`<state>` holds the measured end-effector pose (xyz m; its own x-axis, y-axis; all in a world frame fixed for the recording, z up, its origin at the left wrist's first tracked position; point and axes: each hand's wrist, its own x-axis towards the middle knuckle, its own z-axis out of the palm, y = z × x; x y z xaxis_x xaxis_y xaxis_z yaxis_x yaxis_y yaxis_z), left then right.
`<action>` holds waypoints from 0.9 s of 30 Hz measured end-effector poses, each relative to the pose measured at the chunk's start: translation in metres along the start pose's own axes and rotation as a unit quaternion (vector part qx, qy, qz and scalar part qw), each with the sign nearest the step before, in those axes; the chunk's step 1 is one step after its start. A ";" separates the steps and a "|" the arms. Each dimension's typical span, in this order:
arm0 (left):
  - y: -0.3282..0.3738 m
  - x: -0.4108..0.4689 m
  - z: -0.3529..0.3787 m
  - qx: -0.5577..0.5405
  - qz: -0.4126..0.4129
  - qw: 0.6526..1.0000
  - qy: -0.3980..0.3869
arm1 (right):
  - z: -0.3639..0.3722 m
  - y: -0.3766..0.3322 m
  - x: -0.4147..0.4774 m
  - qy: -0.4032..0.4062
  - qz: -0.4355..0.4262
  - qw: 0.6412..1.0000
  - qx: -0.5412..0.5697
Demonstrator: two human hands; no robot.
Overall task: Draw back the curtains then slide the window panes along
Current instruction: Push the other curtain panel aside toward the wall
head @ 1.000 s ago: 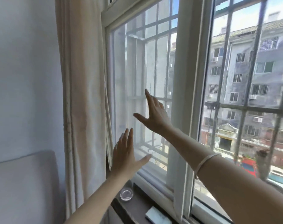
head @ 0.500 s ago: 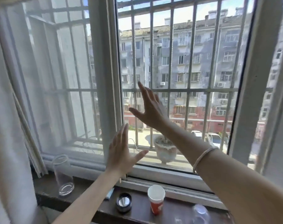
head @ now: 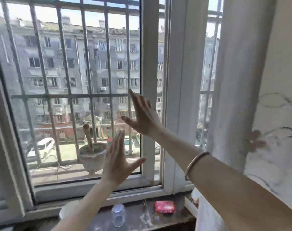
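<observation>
Half a second ago my hands were sitting near the pane's left upright; now I am looking further right, and the same hands are lying close to its right upright, with the curtain coming into view at the right edge. The paper cup and the tall glass jar from that earlier view are no longer showing.

My left hand [head: 116, 161] is staying flat and spread, fingers together and thumb splayed out, raised in front of the lower glass. My right hand [head: 144, 117] is reaching higher, also flat and spread, thumb pointing left, its fingers overlapping the white frame upright [head: 147, 64]. Whether either palm is actually touching the glass I cannot tell. A thin metal bracelet [head: 196, 163] is circling my right forearm.

The window pane [head: 66, 114] is filling the middle of the view: clear glass in a smooth, white, slightly grimy frame, with grey barred grating [head: 108, 52] outside. The curtain [head: 278, 114] is hanging at the right, pale fabric with a faint floral pattern.

On the dark, scuffed sill [head: 142, 217] are lying an upturned clear plastic cup [head: 118, 215] and a red packet [head: 165, 206]. A weathered flowerpot [head: 92, 155] is standing outside.
</observation>
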<state>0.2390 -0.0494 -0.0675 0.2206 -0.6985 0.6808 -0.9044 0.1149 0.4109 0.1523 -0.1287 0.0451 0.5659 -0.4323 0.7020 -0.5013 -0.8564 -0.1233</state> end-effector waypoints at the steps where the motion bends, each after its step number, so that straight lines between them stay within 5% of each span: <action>1: 0.009 0.000 0.010 -0.008 0.008 1.000 -0.009 | -0.006 0.008 -0.005 -0.005 0.002 1.000 -0.012; 14: 0.066 0.015 0.088 -0.167 0.118 0.970 -0.127 | -0.058 0.051 -0.031 0.060 0.019 0.957 -0.284; 20: 0.105 0.027 0.113 -0.289 0.210 0.918 -0.172 | -0.078 0.057 -0.039 0.065 0.086 0.918 -0.383; 27: 0.146 0.030 0.126 -0.326 0.218 0.893 -0.220 | -0.116 0.057 -0.063 0.046 0.151 0.853 -0.497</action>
<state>0.0676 -0.1425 -0.0638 -0.3958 -0.6810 0.6162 -0.4330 0.7301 0.5287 0.0122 -0.1176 0.0752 0.2815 -0.5276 0.8015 -0.9486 -0.0270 0.3154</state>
